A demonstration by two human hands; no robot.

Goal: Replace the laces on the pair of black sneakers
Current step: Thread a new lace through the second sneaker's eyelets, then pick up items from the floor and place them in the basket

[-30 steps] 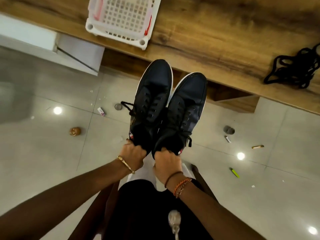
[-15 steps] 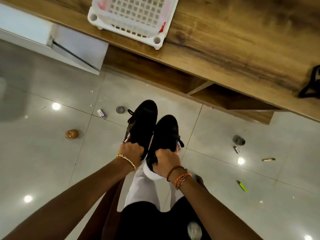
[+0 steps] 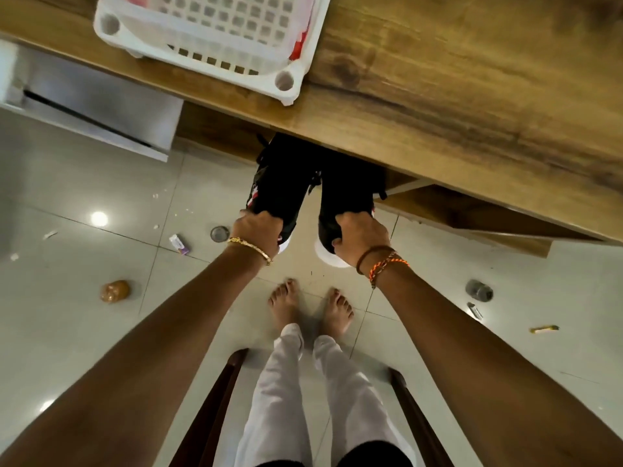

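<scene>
1. A brown lump (image 3: 115,290) lies on the tiled floor (image 3: 84,332) far left, with a small purple-and-white packet (image 3: 179,244) and a round metal cap (image 3: 219,233) further in.
2. A white basket (image 3: 215,45) sits on the wooden desk (image 3: 472,96), near its front edge, above the left shoe.
3. The left hand (image 3: 258,229), gold bangle (image 3: 251,248) on the wrist, has its fingers curled tight over the heel of the left sneaker (image 3: 279,187). The shoe runs away from this grip toward the desk, toe hidden under the desk edge; a bit of black lace (image 3: 261,156) shows at its far left side.
4. Bare feet (image 3: 308,310) stand on the floor below the shoes, between two dark chair rails (image 3: 215,399).
5. The right hand (image 3: 362,235), with brown and orange thread bands (image 3: 382,262) at the wrist, clamps the heel of the right sneaker (image 3: 349,190); its white sole shows just under the fingers. This shoe also points away from the grip, toe under the desk.
6. The two sneakers are side by side, a narrow gap between them, heels nearest the person. Whether their soles touch the floor cannot be told.
7. To the right on the floor lie a grey cap (image 3: 478,290), a small silver piece (image 3: 474,310) and a yellow stick (image 3: 543,328).
</scene>
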